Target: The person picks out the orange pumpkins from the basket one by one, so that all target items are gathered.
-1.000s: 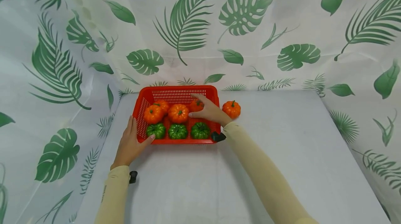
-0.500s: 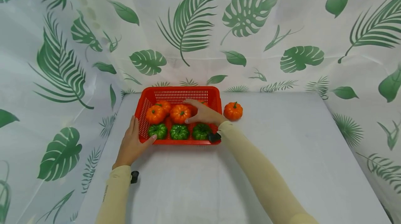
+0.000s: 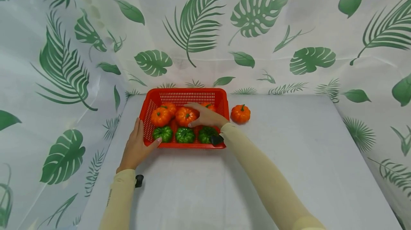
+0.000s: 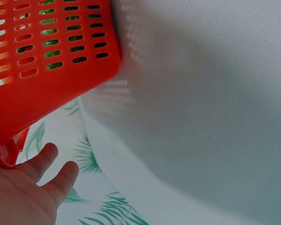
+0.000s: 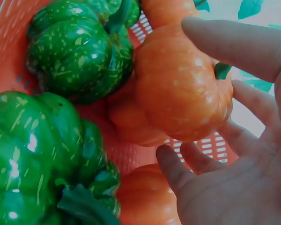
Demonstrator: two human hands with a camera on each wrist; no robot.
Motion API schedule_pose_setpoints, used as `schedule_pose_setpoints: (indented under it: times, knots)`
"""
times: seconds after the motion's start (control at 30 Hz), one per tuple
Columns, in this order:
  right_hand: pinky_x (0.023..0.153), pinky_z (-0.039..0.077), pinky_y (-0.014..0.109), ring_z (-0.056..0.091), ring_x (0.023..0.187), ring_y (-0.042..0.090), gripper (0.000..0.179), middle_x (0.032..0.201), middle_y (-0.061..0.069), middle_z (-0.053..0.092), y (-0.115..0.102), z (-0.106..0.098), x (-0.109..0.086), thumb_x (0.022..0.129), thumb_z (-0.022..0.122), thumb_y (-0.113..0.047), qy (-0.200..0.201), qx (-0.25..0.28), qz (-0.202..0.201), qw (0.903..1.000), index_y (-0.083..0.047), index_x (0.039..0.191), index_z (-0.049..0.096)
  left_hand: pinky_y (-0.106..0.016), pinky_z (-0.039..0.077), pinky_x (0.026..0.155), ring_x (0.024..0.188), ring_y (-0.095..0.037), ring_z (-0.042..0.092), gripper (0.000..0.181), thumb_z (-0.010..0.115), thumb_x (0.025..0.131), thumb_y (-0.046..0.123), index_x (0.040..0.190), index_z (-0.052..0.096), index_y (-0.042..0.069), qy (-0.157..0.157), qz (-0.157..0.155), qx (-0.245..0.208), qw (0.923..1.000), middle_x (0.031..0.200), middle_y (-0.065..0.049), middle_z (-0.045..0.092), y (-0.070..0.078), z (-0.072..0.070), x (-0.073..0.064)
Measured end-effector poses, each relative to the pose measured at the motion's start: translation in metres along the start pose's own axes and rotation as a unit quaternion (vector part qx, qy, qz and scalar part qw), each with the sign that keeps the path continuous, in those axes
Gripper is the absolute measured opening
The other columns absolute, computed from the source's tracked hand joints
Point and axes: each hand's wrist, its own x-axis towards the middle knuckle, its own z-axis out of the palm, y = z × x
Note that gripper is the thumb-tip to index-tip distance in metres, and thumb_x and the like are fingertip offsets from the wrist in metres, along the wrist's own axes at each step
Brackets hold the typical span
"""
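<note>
In the head view a red plastic basket (image 3: 186, 145) holds several orange pumpkins and three green pumpkins (image 3: 185, 135). My right hand (image 3: 208, 116) reaches in from the right, thumb and fingers curved round an orange pumpkin (image 3: 186, 116). The right wrist view shows this orange pumpkin (image 5: 178, 84) resting over another, with the thumb (image 5: 234, 44) along one side and fingertips at the other. My left hand (image 3: 136, 149) rests at the basket's near left corner, thumb at the front rim. In the left wrist view two fingers (image 4: 61, 180) extend nearly straight beside the red wall (image 4: 61, 84).
One orange pumpkin (image 3: 240, 114) sits outside the basket, close to its right side. Basket and pumpkin stand on a white table (image 3: 289, 133). Leaf-printed sheeting (image 3: 205, 37) rises behind the table and at both sides.
My right hand has moved left inside the basket, from over the pumpkin at the right to round the middle orange one. The left hand stays at the corner; the head view shifts slightly.
</note>
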Motion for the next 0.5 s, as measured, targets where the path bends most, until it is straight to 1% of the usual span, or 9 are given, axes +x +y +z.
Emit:
schedule_pose_setpoints:
  times: [0.13, 0.37, 0.5]
  knots:
    - [0.120, 0.037, 0.057, 0.035, 0.151, 0.031, 0.082, 0.170, 0.003, 0.033, 0.0000, 0.0017, 0.0020, 0.095, 0.080, -0.015, 0.001, -0.004, 0.000, 1.0000, -0.023, 0.167, 0.041, -0.068, 0.020, 0.124, 0.160, -0.048, 0.013, 0.121, 0.067, 0.095, 0.070, 0.171, 0.000, 0.003, 0.001, 0.001, 0.003, 1.0000, 0.179, -0.014, -0.004, 0.0007, 0.0003, -0.0001]
    - [0.117, 0.044, 0.052, 0.047, 0.141, 0.029, 0.077, 0.164, 0.006, 0.046, -0.0007, 0.0047, 0.0054, 0.098, 0.080, -0.011, 0.017, -0.032, 0.007, 0.9993, -0.026, 0.165, 0.046, -0.069, 0.020, 0.124, 0.160, -0.049, 0.014, 0.120, 0.067, 0.096, 0.069, 0.171, 0.001, 0.002, 0.002, 0.004, 0.002, 1.0000, 0.179, -0.015, -0.004, 0.0018, 0.0007, 0.0006]
    - [0.115, 0.046, 0.051, 0.049, 0.138, 0.029, 0.076, 0.161, 0.006, 0.049, -0.0023, 0.0051, 0.0053, 0.097, 0.080, -0.011, 0.025, -0.024, 0.001, 0.9994, -0.025, 0.164, 0.048, -0.070, 0.020, 0.123, 0.160, -0.049, 0.014, 0.120, 0.068, 0.096, 0.068, 0.171, 0.001, 0.002, 0.004, 0.003, 0.002, 1.0000, 0.179, -0.015, -0.004, 0.0017, 0.0012, -0.0001]
